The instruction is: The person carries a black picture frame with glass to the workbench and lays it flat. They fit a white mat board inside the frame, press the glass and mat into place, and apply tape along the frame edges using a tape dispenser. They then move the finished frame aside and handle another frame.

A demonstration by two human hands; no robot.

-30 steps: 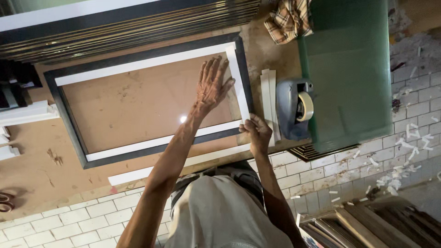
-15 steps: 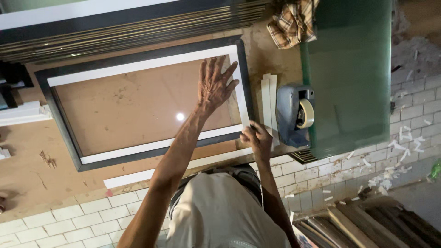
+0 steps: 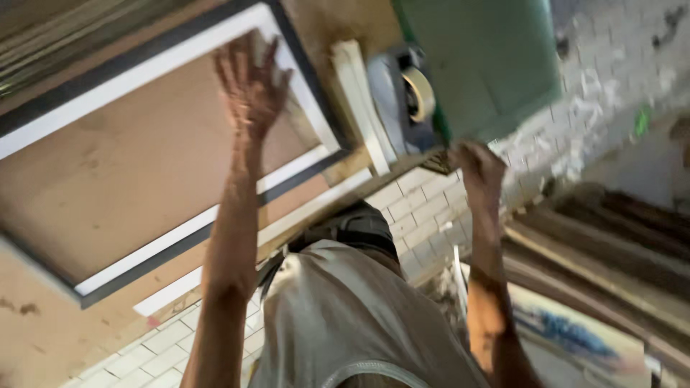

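My left hand (image 3: 248,86) lay spread flat, grip open, on the brown backing board (image 3: 136,172) inside the black-and-white picture frame (image 3: 180,233) on the tabletop (image 3: 29,323). My right hand (image 3: 478,169) curled its grip around the green sheet's (image 3: 489,57) lower edge, beside the tape dispenser (image 3: 402,97).

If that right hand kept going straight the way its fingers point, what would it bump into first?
Most likely the edge of the green sheet lying over the workbench. The right hand points up at that edge, just right of the tape dispenser. The picture is blurred, so whether it already touches is unclear.
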